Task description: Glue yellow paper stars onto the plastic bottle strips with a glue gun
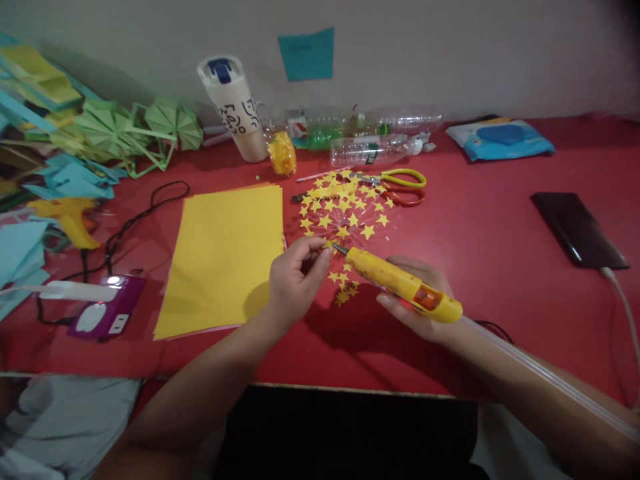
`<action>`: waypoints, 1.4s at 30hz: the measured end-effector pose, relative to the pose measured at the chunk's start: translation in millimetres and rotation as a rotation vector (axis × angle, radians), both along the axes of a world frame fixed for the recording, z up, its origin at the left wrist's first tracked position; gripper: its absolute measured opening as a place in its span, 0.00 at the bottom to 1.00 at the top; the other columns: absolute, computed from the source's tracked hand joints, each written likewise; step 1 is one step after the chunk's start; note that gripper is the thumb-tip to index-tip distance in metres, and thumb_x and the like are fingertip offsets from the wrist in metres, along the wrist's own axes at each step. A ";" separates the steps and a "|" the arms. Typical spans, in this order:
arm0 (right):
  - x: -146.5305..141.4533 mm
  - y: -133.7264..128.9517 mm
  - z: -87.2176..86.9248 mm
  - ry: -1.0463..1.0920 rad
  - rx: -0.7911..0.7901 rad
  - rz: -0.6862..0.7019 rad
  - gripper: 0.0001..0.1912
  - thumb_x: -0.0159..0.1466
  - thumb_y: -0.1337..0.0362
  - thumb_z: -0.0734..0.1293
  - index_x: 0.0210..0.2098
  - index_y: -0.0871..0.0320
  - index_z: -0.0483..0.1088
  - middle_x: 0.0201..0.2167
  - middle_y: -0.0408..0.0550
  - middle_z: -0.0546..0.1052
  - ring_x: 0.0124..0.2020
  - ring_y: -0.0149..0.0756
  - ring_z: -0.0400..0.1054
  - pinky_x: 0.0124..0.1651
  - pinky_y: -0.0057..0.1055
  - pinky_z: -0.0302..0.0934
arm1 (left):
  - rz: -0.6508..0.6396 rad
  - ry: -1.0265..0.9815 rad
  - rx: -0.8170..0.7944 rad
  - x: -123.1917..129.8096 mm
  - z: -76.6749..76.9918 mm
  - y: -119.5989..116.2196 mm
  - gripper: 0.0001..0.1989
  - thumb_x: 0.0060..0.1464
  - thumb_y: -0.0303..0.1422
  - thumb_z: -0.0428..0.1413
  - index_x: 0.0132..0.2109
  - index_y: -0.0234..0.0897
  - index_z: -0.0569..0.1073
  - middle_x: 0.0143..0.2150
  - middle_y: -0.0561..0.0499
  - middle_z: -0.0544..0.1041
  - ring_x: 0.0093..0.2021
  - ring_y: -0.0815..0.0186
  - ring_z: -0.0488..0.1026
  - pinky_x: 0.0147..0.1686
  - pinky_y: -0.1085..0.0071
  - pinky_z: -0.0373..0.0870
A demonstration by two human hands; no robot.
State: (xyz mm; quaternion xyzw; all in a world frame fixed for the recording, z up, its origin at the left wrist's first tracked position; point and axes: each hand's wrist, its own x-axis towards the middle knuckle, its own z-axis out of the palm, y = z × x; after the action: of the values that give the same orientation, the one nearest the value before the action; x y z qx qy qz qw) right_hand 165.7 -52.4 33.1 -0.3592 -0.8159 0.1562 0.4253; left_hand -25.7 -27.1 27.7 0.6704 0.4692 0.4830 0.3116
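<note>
Between thumb and forefinger, my left hand pinches a small yellow paper star. The nozzle of a yellow hot glue gun meets that star or is very close to it. My right hand is wrapped round the glue gun, and a long clear glue stick sticks out of its back. Just beyond the hands lies a clear plastic piece dotted with several yellow stars. A small pile of loose stars rests on the red table below the nozzle.
Yellow paper sheets are stacked left of my hands. Scissors, plastic bottles, a tumbler and a wipes pack stand or lie behind. A phone is at right; a purple power strip and another glue gun at left.
</note>
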 end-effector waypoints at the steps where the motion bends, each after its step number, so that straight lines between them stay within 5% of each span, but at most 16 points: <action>1: 0.4 -0.1 -0.3 -0.004 -0.009 -0.002 0.13 0.61 0.66 0.64 0.23 0.52 0.56 0.16 0.39 0.61 0.18 0.31 0.58 0.20 0.31 0.53 | 0.001 0.003 0.001 0.0 0.5 -0.2 0.04 0.54 0.32 0.53 0.32 0.38 0.70 0.19 0.59 0.63 0.19 0.74 0.59 0.20 0.76 0.59; 27: 3.6 -1.9 -6.1 -0.062 -0.052 0.024 0.13 0.62 0.65 0.63 0.23 0.52 0.56 0.18 0.41 0.62 0.19 0.32 0.58 0.22 0.32 0.53 | -0.007 -0.002 0.012 -1.0 0.1 -1.9 0.05 0.55 0.31 0.53 0.32 0.38 0.71 0.19 0.59 0.64 0.19 0.74 0.59 0.20 0.77 0.59; 32: 3.0 -1.7 -5.7 -0.046 -0.015 0.029 0.12 0.61 0.69 0.63 0.24 0.53 0.56 0.18 0.39 0.61 0.19 0.31 0.57 0.22 0.30 0.52 | 0.013 0.049 0.095 -1.9 -0.8 -0.2 0.05 0.56 0.29 0.54 0.32 0.37 0.72 0.20 0.58 0.66 0.19 0.75 0.60 0.21 0.78 0.60; 38: 4.8 -1.2 -6.0 -0.082 0.036 0.003 0.12 0.61 0.70 0.64 0.24 0.53 0.56 0.18 0.39 0.61 0.19 0.30 0.57 0.22 0.28 0.53 | 0.036 0.244 0.379 -7.9 -2.2 1.8 0.05 0.58 0.28 0.53 0.34 0.36 0.72 0.23 0.56 0.72 0.21 0.76 0.63 0.23 0.79 0.62; 42: 6.5 -3.3 -0.8 -0.077 0.045 -0.094 0.09 0.61 0.67 0.65 0.26 0.54 0.60 0.21 0.40 0.65 0.21 0.30 0.61 0.22 0.28 0.57 | -0.035 0.148 0.273 -7.7 3.9 1.1 0.05 0.56 0.28 0.53 0.32 0.36 0.71 0.23 0.56 0.72 0.21 0.76 0.63 0.23 0.78 0.61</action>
State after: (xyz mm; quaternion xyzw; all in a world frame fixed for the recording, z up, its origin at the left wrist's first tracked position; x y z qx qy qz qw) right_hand 172.2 -55.6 32.3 -0.3932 -0.8172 0.1037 0.4085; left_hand -33.5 -26.0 31.6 0.7485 0.4091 0.4859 0.1903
